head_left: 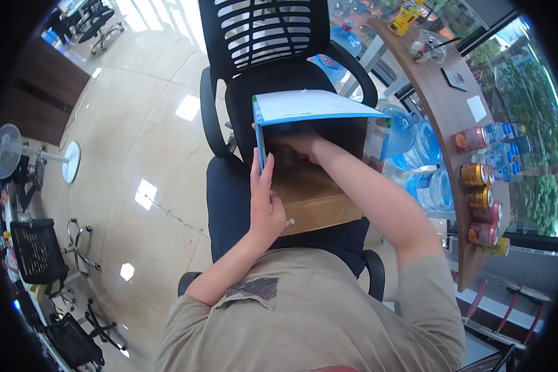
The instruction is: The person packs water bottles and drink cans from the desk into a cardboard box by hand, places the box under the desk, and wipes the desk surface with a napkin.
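A cardboard box lies on its side across my lap, its open end facing me and its outer top white with blue edges. My left hand holds the box's left wall, with the wall's edge between its stretched fingers. My right hand reaches deep inside the box. Its fingers are lost in the shade there, near a dark, partly shiny shape that I cannot make out.
A black office chair stands in front of me, close behind the box. Large blue water jugs stand to the right, beside a wooden counter with cans and small bottles. A white fan stands at the left on the tiled floor.
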The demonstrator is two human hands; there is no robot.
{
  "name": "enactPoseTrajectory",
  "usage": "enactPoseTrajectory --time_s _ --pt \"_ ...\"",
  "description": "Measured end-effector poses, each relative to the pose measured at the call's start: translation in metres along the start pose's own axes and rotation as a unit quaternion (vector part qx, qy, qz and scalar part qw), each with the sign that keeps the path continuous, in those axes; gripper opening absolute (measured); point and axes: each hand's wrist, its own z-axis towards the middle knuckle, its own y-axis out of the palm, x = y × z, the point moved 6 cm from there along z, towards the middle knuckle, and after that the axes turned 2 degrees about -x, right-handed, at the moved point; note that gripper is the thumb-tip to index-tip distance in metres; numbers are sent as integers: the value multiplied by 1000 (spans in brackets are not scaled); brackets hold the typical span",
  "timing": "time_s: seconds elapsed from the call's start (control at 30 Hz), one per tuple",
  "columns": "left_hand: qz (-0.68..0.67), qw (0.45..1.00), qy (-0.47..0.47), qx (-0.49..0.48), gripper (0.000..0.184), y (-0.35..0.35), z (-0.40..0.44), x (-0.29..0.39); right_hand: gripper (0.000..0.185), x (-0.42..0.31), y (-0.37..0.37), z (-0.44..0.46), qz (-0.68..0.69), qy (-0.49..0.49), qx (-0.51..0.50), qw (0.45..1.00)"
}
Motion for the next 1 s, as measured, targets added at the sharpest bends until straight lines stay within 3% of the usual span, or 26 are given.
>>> enactPoseTrajectory --time_s 0.07,0.13,0.2,0.53,0.73,0.8,0.83,0.9,0.93,1.0 --pt "19 1000 14 -1 89 2 -2 4 60 -7 9 18 68 -53 -50 995" --pt "21 999 36 12 88 3 -3 4 57 -36 14 23 -106 -265 50 957" --pt "32 999 30 8 89 3 -3 4 57 -45 19 44 -208 -341 122 909" --pt "17 1000 -15 19 87 -8 0 -6 56 -36 44 92 -389 -332 183 839" --pt "18 1000 -17 12 86 -7 4 -14 56 -19 60 90 -469 -387 160 778" --pt "52 998 -37 28 87 -9 7 -14 56 1 63 79 -528 -395 92 746" --pt "50 997 -43 36 88 -11 10 -15 49 -25 58 14 -579 -187 -75 790" --pt "73 995 -41 45 87 -20 19 -17 42 -43 33 -76 -445 -210 -76 867" --pt "86 995 -36 47 87 -24 23 -19 40 -35 21 -98 -367 -343 -71 862" --pt "71 995 -41 63 83 -30 32 -35 37 -39 -17 -174 -201 -357 -79 909"
